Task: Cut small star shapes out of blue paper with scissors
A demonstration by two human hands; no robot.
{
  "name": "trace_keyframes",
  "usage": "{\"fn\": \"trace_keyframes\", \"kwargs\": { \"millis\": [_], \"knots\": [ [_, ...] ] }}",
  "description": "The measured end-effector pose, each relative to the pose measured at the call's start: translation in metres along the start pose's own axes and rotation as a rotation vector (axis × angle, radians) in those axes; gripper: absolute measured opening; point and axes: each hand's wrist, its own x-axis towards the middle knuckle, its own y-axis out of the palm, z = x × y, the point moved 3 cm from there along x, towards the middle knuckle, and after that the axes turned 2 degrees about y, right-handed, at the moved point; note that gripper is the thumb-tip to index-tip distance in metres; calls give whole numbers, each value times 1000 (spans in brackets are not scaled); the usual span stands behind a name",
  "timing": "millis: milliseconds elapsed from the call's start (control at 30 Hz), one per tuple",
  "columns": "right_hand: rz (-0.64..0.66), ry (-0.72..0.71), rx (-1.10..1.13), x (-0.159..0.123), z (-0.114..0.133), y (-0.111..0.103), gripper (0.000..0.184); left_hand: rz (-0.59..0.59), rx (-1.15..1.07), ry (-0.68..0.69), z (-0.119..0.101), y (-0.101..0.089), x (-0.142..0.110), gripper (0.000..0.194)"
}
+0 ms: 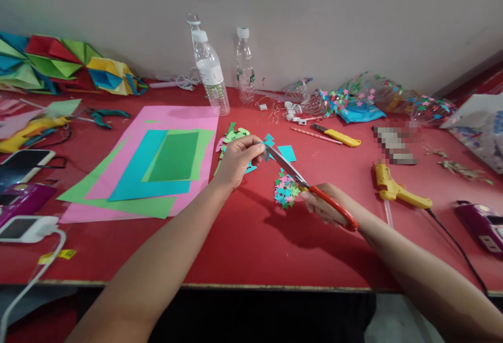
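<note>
Pinched in the fingers of my left hand [239,160] is a small piece of blue paper [266,153]. My right hand [324,204] is closed round the handles of red-handled scissors [302,180], whose blades reach up and left to the blue piece. Below the blades lies a small pile of pink, blue and green paper stars [286,190]. Green, pink and blue paper scraps [234,136] are heaped behind my left hand, which hides part of them. A blue paper square [286,153] rests just beyond the scissors.
Stacked coloured sheets [133,204] cover the left of the red table [243,259]. A yellow glue gun [401,188] and a yellow utility knife [341,136] lie to the right. Plastic bottles [212,73] stand by the wall; star-covered plastic pieces [349,96] sit at the back right.
</note>
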Motion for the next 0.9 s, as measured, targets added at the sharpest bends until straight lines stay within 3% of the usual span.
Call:
{"fn": "trace_keyframes", "kwargs": {
  "millis": [333, 567, 900],
  "knots": [
    [10, -29, 33, -1, 1, 0, 56, 10, -8, 1, 1, 0, 0, 13],
    [34, -86, 21, 0, 0, 2, 53, -56, -18, 38, 0, -1, 0, 10],
    [57, -130, 2, -4, 7, 1, 53, -4, -17, 30, 3, 7, -4, 10]
  ]
}}
